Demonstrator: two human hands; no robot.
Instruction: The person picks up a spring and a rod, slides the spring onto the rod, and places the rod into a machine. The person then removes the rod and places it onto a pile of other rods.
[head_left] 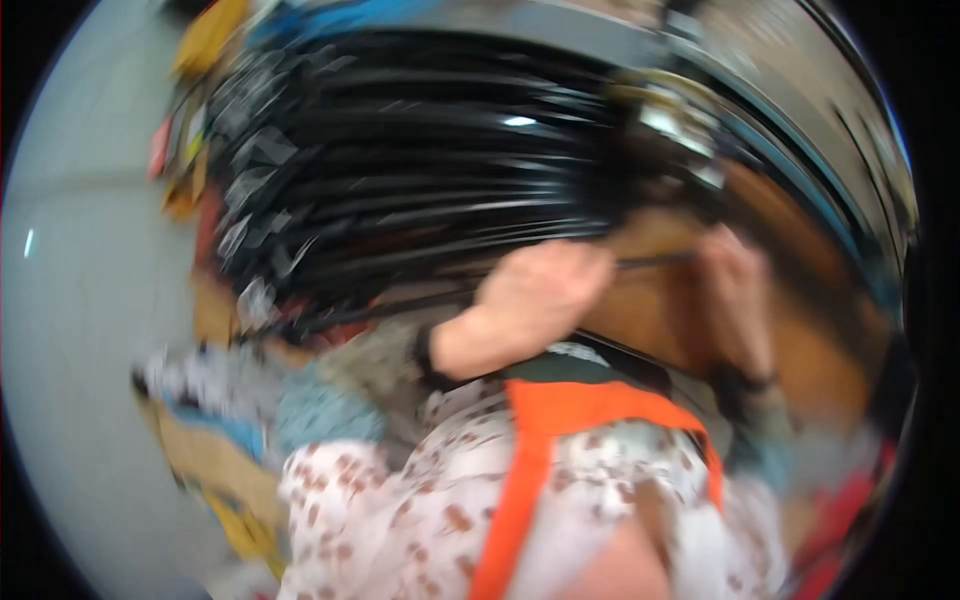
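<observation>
A thin black rod or strip point(655, 261) runs between my two hands, over the brown work surface. My left hand point(548, 290) is closed round it, knuckles up. At its other end my right hand point(735, 280) looks closed on it too, though motion smears the fingers. Just beyond my hands lie many long, shiny black strips point(430, 140) side by side, with crumpled clear plastic point(265, 150) at their left ends. Close past my right hand stands a machine part point(670, 120) with a yellowish ring and bright metal, blurred.
The brown work surface point(630, 310) reaches under my right hand. Cloth-like bundles point(325, 405) and cardboard point(215, 455) sit at the lower left, beside a grey floor point(90, 300). Yellow and orange items point(210, 40) lie at the far left. Something red point(840, 520) shows at the lower right.
</observation>
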